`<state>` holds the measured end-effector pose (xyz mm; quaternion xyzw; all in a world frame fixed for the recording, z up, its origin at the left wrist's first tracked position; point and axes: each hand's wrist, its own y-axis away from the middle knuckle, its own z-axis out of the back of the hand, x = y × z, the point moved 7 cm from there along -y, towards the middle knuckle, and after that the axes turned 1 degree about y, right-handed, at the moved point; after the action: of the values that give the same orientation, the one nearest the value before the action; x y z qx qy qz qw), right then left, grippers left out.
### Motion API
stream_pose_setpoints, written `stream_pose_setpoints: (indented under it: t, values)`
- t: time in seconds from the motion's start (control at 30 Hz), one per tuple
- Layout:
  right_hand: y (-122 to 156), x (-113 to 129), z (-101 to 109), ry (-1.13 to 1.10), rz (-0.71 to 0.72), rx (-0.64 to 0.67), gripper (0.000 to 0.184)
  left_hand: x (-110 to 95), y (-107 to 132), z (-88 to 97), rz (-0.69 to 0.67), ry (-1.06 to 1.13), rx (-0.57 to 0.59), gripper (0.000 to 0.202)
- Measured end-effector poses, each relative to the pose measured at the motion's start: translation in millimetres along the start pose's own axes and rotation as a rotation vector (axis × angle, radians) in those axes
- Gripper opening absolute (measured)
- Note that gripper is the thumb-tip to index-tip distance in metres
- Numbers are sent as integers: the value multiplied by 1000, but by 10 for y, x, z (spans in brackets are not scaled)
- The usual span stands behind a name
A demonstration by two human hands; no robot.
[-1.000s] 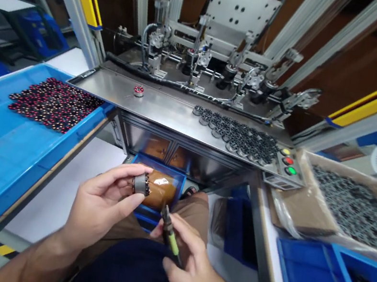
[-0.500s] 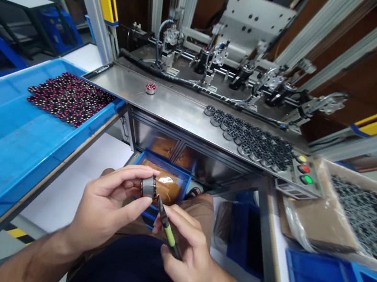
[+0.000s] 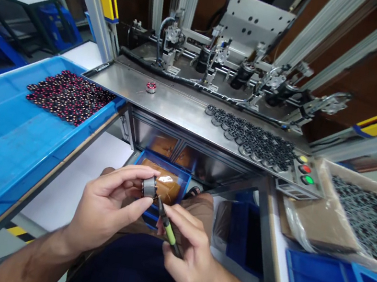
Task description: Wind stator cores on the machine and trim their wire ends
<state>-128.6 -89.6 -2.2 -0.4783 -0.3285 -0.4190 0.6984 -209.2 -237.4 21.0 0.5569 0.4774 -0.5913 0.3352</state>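
Note:
My left hand (image 3: 110,202) pinches a small grey-and-black motor stator (image 3: 148,187) between thumb and fingers, turned on its side with its black-toothed edge facing right. My right hand (image 3: 191,248) is closed round slim pliers with green-and-black handles (image 3: 169,231). The dark tips of the pliers point up and left, right at the stator's lower edge; whether they touch it I cannot tell. Both hands are above my lap. Beyond them, a single stator with red windings (image 3: 151,87) rests on the metal ledge (image 3: 175,109).
Rows of grey-black stators (image 3: 247,137) cover the ledge's right part, beside a button box (image 3: 305,173). At left, a blue tray (image 3: 7,153) holds many red-and-black wound parts (image 3: 70,97). A lined carton (image 3: 320,222) of grey parts stands right. Machine fixtures (image 3: 244,75) line the back.
Both hands stay almost in place. The stator seems to have turned slightly in my left fingers, and the pliers' tips remain by its edge.

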Motion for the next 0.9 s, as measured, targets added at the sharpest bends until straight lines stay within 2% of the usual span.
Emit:
stream_pose_setpoints:
  t: [0.2, 0.37, 0.6, 0.9]
  values:
    - [91, -83, -13, -18, -31, 6, 78, 30, 5, -6, 10, 22, 2, 34]
    - [84, -49, 23, 23, -18, -11, 81, -18, -7, -32, -79, 60, 40, 30]
    - [-7, 77, 13, 10, 57, -17, 86, -124, 43, -22, -195, -54, -17, 25]
    - [-36, 64, 13, 11, 60, -3, 88, -151, 56, -25, -228, -154, 18, 29]
